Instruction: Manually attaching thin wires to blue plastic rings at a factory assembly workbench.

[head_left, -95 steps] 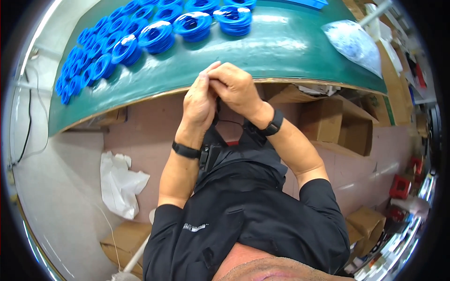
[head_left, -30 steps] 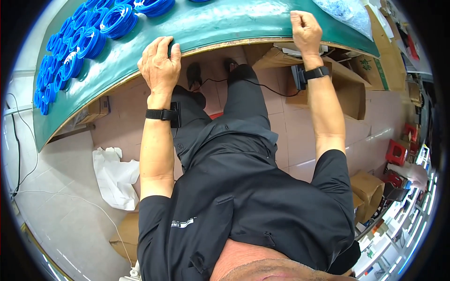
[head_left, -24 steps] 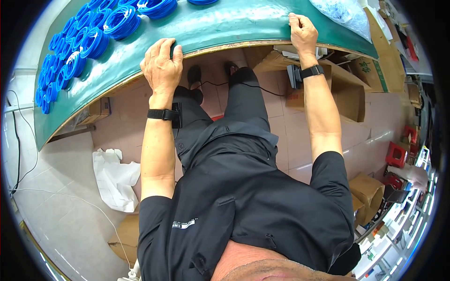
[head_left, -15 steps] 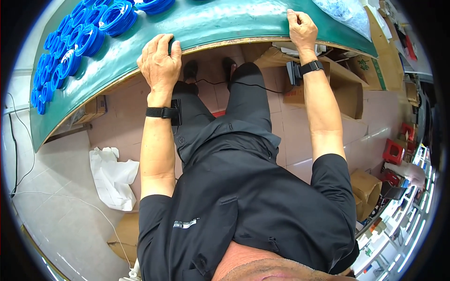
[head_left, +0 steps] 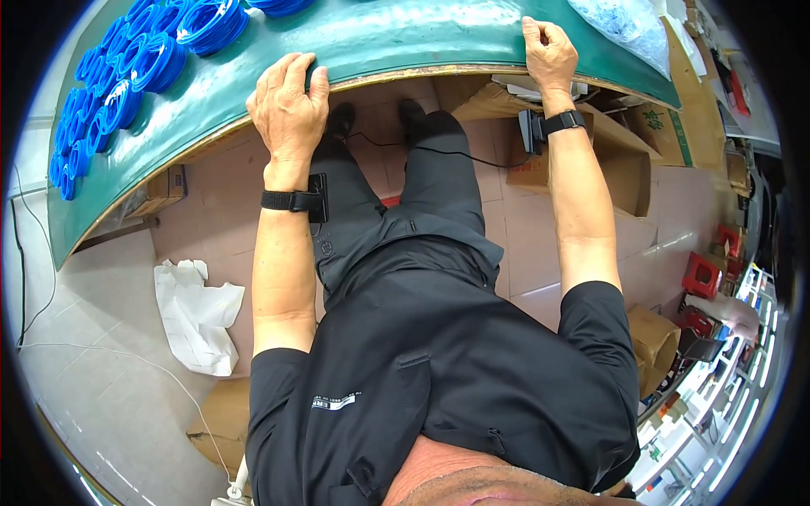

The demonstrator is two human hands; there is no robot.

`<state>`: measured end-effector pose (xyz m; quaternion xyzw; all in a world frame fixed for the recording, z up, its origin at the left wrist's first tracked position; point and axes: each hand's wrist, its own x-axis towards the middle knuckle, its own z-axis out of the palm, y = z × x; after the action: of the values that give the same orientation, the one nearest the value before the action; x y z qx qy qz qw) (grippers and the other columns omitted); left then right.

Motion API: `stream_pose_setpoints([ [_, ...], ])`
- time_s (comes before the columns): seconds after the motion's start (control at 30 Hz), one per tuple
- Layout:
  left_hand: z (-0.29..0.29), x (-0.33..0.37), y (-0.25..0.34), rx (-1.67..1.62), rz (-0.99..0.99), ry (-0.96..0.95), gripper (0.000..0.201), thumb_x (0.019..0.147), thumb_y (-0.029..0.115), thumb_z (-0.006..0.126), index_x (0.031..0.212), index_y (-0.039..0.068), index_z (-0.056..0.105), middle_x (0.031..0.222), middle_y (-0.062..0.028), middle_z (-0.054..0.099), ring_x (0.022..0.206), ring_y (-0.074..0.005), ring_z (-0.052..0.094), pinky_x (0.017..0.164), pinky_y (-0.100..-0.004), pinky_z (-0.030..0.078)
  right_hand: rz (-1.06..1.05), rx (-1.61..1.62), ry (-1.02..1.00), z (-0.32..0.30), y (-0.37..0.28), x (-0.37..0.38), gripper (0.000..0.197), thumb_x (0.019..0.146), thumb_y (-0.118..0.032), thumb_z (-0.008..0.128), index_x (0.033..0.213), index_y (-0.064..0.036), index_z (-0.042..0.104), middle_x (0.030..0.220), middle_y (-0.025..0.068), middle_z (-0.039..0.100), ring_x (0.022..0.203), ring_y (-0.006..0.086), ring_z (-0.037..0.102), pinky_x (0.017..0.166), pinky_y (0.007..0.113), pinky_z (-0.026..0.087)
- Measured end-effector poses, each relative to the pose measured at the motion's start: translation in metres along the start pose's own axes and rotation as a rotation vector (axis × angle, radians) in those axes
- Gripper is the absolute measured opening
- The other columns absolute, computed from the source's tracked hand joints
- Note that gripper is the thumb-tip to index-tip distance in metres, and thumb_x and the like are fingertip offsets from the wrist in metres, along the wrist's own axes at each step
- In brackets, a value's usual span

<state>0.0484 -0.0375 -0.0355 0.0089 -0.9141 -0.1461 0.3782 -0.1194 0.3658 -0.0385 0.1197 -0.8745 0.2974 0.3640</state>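
My left hand rests on the near edge of the green-topped table, back of the hand up. Its fingers are stretched out and the thumb stands apart; a small dark patch shows by the index fingertip, too small to name. Farther right, my right hand lies at the same edge with its fingers curled into a loose fist, and nothing shows in it. Several coils of blue cable are piled at the table's left, beyond my left hand. A clear plastic bag with pale blue contents lies right of my right hand.
Open cardboard boxes stand under and beside the table at the right. A crumpled white sheet lies at the left, above another carton. Red stools stand far right. A thin black cord crosses my legs.
The view has shifted slightly, so the table and cable coils sit a little farther left. My left hand's fingers reach slightly farther over the table; both hands otherwise keep their pose.
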Motion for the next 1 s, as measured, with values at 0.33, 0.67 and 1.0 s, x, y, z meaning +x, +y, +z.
stream_pose_setpoints([
  [0.33, -0.011, -0.007, -0.008, -0.125, 0.000, -0.067, 0.028, 0.100, 0.034, 0.077, 0.122, 0.017, 0.080, 0.132, -0.0020, 0.077, 0.128, -0.0280, 0.068, 0.108, -0.0446, 0.048, 0.054, -0.006, -0.023, -0.003, -0.022, -0.002, 0.038, 0.101, -0.044, 0.080, 0.093, -0.0072, 0.081, 0.084, 0.0044, 0.075, 0.073, 0.0185, 0.069, 0.070, 0.034, 0.057],
  [0.67, -0.007, -0.003, -0.009, -0.150, 0.037, -0.113, 0.030, 0.099, 0.030, 0.078, 0.124, 0.015, 0.079, 0.135, -0.0065, 0.076, 0.131, -0.0310, 0.066, 0.111, -0.0463, 0.048, 0.083, 0.032, 0.033, -0.004, -0.019, -0.002, 0.035, 0.100, -0.042, 0.076, 0.084, -0.0108, 0.077, 0.084, 0.0107, 0.073, 0.081, 0.0353, 0.071, 0.073, 0.045, 0.057],
  [1.0, -0.020, -0.004, -0.007, -0.232, -0.018, -0.153, 0.034, 0.095, 0.026, 0.079, 0.126, 0.011, 0.077, 0.140, -0.0103, 0.073, 0.136, -0.0325, 0.063, 0.114, -0.0474, 0.045, 0.117, 0.081, 0.021, -0.008, -0.034, 0.001, 0.027, 0.099, -0.028, 0.079, 0.085, -0.0055, 0.074, 0.090, 0.0167, 0.075, 0.082, 0.0382, 0.071, 0.073, 0.046, 0.055],
])
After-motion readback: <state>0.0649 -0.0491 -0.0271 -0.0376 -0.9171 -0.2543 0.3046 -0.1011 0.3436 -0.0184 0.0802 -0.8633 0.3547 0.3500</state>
